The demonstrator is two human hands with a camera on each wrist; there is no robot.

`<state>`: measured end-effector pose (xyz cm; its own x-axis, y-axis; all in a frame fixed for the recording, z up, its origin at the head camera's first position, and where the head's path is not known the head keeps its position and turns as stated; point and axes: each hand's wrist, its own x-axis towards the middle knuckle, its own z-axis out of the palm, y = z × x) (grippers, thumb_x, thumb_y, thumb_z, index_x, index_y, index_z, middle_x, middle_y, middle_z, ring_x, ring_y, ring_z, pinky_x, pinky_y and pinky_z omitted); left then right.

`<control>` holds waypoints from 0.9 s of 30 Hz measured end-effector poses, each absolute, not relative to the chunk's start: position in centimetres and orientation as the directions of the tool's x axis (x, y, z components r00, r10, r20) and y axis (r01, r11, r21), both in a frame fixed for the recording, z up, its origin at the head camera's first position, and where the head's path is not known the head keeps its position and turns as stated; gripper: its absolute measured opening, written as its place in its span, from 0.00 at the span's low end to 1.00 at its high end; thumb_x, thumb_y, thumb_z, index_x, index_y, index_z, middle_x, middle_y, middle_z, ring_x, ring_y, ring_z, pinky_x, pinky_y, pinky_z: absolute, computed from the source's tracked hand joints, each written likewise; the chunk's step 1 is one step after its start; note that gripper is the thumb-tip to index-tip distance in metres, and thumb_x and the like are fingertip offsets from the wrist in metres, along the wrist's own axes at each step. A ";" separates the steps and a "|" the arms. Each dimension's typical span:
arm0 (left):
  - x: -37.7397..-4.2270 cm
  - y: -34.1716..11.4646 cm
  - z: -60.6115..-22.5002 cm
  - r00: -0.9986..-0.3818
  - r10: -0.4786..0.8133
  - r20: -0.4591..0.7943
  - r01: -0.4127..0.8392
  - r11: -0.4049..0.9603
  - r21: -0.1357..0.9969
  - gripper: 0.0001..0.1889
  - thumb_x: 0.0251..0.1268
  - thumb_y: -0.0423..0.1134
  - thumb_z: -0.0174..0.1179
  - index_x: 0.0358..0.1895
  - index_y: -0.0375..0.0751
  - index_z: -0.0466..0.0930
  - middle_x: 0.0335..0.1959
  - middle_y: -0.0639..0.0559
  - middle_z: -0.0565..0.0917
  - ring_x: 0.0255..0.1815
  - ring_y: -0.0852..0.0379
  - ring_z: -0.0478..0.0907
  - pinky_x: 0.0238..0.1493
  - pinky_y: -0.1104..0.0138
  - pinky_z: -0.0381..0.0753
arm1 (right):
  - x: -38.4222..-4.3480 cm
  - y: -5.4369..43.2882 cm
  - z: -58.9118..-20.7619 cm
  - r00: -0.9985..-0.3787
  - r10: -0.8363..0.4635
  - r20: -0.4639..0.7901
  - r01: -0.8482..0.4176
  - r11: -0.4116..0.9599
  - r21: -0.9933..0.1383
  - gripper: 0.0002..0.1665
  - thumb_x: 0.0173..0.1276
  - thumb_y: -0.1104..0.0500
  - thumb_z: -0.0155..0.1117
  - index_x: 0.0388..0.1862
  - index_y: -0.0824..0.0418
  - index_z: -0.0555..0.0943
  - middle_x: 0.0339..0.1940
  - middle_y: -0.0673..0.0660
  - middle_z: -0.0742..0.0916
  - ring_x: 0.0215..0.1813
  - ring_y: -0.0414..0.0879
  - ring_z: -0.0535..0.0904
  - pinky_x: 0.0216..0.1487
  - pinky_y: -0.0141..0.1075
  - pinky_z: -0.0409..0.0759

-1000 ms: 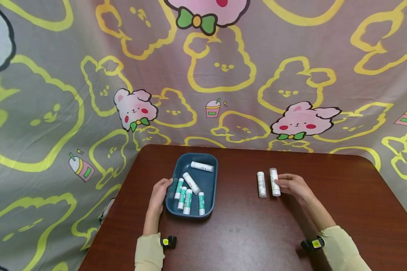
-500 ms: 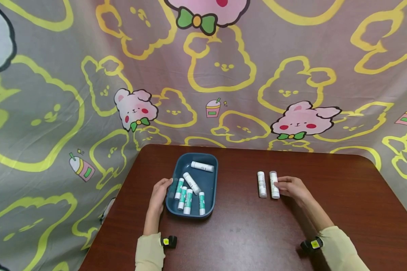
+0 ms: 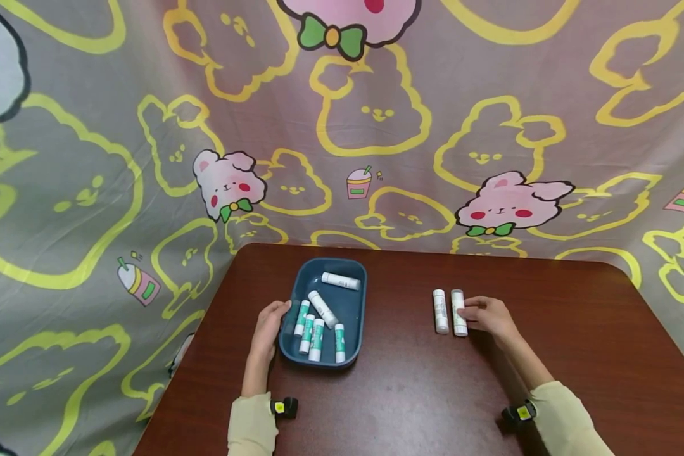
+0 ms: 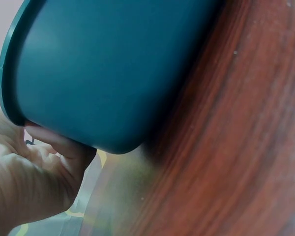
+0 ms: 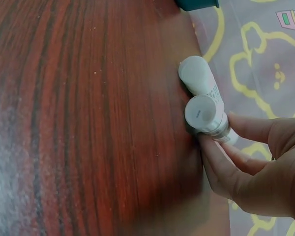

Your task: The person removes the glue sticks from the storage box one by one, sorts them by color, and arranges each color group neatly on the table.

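Note:
My left hand grips the left rim of a dark blue plastic bin, with the thumb at the edge; the left wrist view shows its fingers against the outer wall. On the right of the table, my right hand pinches a white glue stick between thumb and fingers. A second white glue stick lies parallel just to its left. In the right wrist view, the held stick's round end faces the camera, and the other stick is close beside it.
Inside the bin lie two white sticks, one near the back and one slanted, plus several green-labelled sticks toward the front. The brown wooden table ends at a patterned cloth behind and to the left.
The right hand has drawn its white glue stick slightly toward the person and left, lining it up more nearly with the other one. The left hand and bin stay put.

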<state>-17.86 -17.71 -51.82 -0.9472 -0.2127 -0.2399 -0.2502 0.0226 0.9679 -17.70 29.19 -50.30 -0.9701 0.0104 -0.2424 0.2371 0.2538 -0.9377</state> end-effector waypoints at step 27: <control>-17.5 -17.7 -51.5 -0.951 -0.203 -0.235 -0.245 0.027 0.969 0.15 0.79 0.43 0.57 0.40 0.31 0.80 0.30 0.46 0.80 0.32 0.54 0.75 0.37 0.63 0.73 | -17.9 29.3 -49.8 -0.975 0.119 -0.186 0.220 0.448 -0.866 0.23 0.74 0.61 0.66 0.53 0.82 0.78 0.36 0.64 0.88 0.33 0.41 0.84 0.34 0.38 0.86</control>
<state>-17.51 -17.72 -51.47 -0.9506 -0.2032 -0.2349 -0.2452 0.0269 0.9691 -17.93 29.29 -49.77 -0.9753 0.1192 -0.1857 0.2198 0.4484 -0.8664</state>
